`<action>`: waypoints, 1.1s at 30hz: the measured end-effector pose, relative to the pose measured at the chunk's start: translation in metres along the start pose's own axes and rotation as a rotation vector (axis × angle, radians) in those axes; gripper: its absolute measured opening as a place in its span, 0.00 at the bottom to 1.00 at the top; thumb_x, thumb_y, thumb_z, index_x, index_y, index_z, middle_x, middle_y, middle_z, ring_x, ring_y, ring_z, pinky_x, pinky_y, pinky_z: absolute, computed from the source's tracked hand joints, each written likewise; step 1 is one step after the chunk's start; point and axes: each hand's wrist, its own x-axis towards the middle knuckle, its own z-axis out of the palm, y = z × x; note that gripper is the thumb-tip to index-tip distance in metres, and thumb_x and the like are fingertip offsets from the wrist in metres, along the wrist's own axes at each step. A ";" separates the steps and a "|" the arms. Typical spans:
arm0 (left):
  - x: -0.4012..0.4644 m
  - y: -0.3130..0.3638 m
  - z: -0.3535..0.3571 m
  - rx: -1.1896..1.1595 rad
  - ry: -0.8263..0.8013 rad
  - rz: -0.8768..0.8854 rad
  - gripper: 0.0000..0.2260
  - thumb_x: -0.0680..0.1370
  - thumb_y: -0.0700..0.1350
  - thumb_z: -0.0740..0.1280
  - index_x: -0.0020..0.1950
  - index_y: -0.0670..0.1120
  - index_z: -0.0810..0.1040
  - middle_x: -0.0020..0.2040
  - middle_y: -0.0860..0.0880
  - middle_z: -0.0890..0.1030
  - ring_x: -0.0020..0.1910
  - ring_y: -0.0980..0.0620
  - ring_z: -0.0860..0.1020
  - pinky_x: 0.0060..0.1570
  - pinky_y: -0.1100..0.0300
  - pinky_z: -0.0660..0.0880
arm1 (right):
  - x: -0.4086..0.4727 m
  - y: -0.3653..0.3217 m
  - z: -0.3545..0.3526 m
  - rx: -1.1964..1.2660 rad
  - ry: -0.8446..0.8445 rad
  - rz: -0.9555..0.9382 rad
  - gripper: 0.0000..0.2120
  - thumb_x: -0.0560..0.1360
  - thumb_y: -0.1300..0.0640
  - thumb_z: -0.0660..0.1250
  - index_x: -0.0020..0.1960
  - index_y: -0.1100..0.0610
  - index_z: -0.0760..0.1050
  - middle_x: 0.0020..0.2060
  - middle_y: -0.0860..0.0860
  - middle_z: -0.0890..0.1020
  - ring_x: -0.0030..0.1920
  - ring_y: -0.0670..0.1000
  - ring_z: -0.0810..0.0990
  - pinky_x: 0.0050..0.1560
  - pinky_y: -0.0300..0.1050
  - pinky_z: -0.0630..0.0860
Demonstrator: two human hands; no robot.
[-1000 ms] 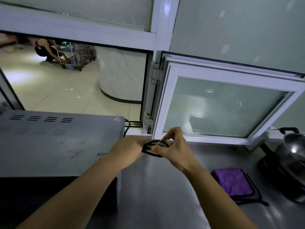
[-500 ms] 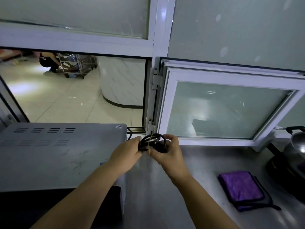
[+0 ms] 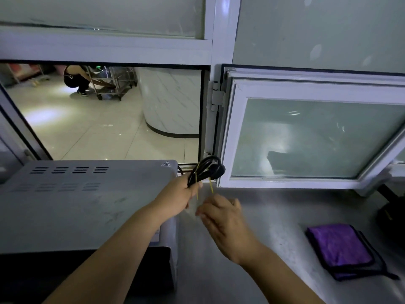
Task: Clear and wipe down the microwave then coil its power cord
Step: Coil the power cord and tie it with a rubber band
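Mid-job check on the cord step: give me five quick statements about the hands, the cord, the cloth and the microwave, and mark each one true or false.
1. The left hand grips the coiled black power cord. True.
2. The right hand also clamps the coil. False: it is below the coil, apart from it, with fingers loose near a thin yellow tie hanging from the bundle.
3. The purple cloth lies folded on the steel counter to the right. True.
4. The cloth is draped over the microwave. False: nothing lies on the microwave's top.
5. The coil rests on the counter. False: it is held up in the air, in front of the window frame.
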 end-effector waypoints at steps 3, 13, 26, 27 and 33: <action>0.002 0.001 0.002 -0.125 -0.046 -0.009 0.10 0.79 0.44 0.62 0.37 0.50 0.71 0.29 0.51 0.69 0.28 0.55 0.69 0.27 0.59 0.66 | 0.018 -0.005 -0.008 -0.005 0.003 -0.081 0.08 0.78 0.55 0.57 0.47 0.51 0.75 0.46 0.45 0.76 0.48 0.47 0.74 0.46 0.48 0.63; -0.003 0.000 -0.008 -0.190 0.016 -0.087 0.08 0.79 0.49 0.60 0.39 0.54 0.70 0.26 0.47 0.69 0.24 0.49 0.70 0.27 0.62 0.68 | -0.007 0.011 0.006 1.455 0.235 0.605 0.15 0.69 0.59 0.60 0.24 0.56 0.68 0.26 0.56 0.71 0.32 0.54 0.71 0.51 0.46 0.70; -0.014 0.013 -0.004 -0.301 0.060 0.159 0.12 0.77 0.31 0.61 0.51 0.48 0.74 0.46 0.45 0.76 0.37 0.72 0.73 0.43 0.79 0.66 | 0.030 0.003 0.018 2.407 0.650 0.772 0.18 0.62 0.78 0.64 0.46 0.65 0.83 0.43 0.57 0.85 0.38 0.51 0.84 0.38 0.43 0.82; -0.013 0.012 -0.004 -0.282 0.043 0.164 0.13 0.77 0.32 0.62 0.52 0.50 0.74 0.45 0.45 0.78 0.39 0.74 0.73 0.45 0.79 0.66 | 0.029 0.005 0.019 2.376 0.614 0.753 0.17 0.67 0.75 0.61 0.48 0.64 0.83 0.44 0.56 0.85 0.37 0.48 0.84 0.36 0.39 0.81; -0.008 -0.001 0.001 0.037 -0.034 0.192 0.11 0.78 0.41 0.63 0.58 0.53 0.74 0.51 0.57 0.78 0.52 0.60 0.75 0.52 0.69 0.69 | 0.020 0.021 -0.006 1.830 0.351 0.682 0.19 0.63 0.54 0.76 0.52 0.59 0.82 0.43 0.51 0.82 0.24 0.42 0.70 0.20 0.30 0.65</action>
